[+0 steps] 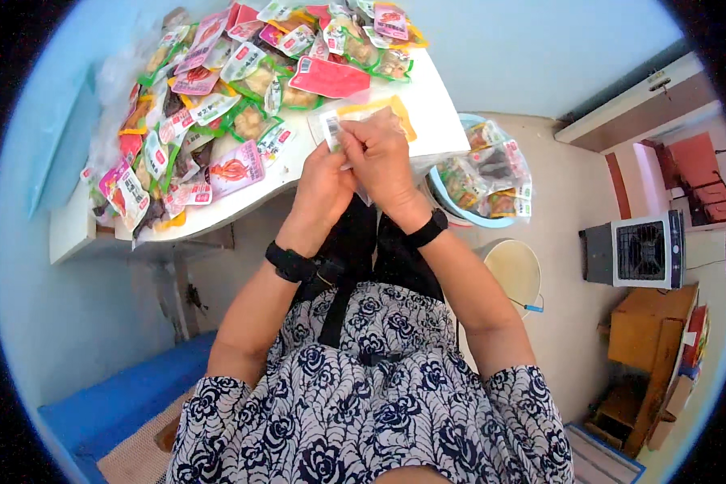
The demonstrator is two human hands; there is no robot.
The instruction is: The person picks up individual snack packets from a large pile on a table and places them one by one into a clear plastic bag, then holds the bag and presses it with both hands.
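Observation:
My left hand and my right hand meet over the front edge of the white table. Fingers of both are closed together at the near edge of a clear plastic pouch with a yellow border, which bears a small white label. My right hand covers part of the pouch, so its contents are hard to make out. Just beyond it lies a red pouch. A large heap of small sealed food pouches in green, pink, yellow and white spreads over the left and back of the table.
Right of the table stands a light blue tub with a clear bag of pouches in it. Nearer me is a cream bucket with a blue grip. An air cooler and wooden cabinet stand farther right.

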